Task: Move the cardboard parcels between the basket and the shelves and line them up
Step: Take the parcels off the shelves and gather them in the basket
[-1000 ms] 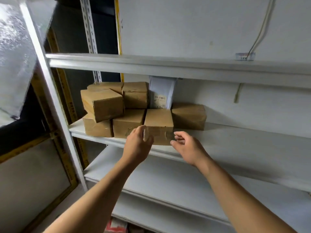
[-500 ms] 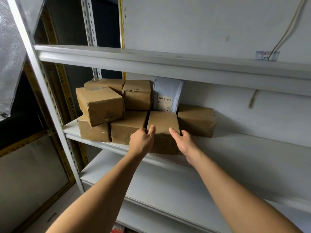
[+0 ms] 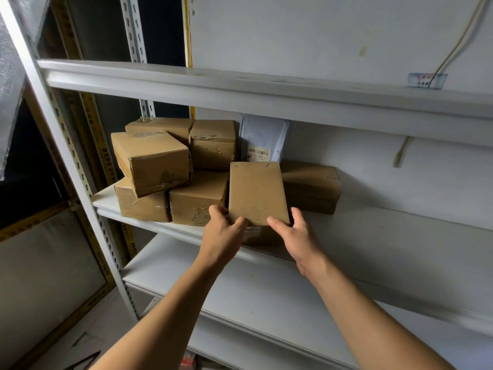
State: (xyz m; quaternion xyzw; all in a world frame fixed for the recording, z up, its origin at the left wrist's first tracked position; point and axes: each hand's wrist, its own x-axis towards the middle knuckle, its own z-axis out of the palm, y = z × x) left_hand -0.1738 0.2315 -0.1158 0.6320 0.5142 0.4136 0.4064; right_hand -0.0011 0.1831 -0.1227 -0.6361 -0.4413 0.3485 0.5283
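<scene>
A brown cardboard parcel (image 3: 257, 192) juts over the front edge of the middle shelf (image 3: 400, 231), its near end raised. My left hand (image 3: 222, 232) grips its near left corner and my right hand (image 3: 297, 235) grips its near right corner, thumbs on the top face. Left of it stand a parcel (image 3: 196, 200) and another (image 3: 141, 204) at the shelf's end. A tilted parcel (image 3: 152, 161) lies on top of them. Two more (image 3: 213, 144) (image 3: 160, 126) sit behind. One parcel (image 3: 310, 186) lies to the right. No basket is in view.
A white mailer bag with a barcode label (image 3: 262, 138) leans against the wall behind the parcels. An upper shelf (image 3: 266, 100) hangs close above. A lower shelf (image 3: 266, 295) runs below my arms. The steel upright (image 3: 66, 166) bounds the left side.
Both hands closed on the parcel's near corners and drew it toward me, past the shelf edge, lifting its near end. The camera moved closer.
</scene>
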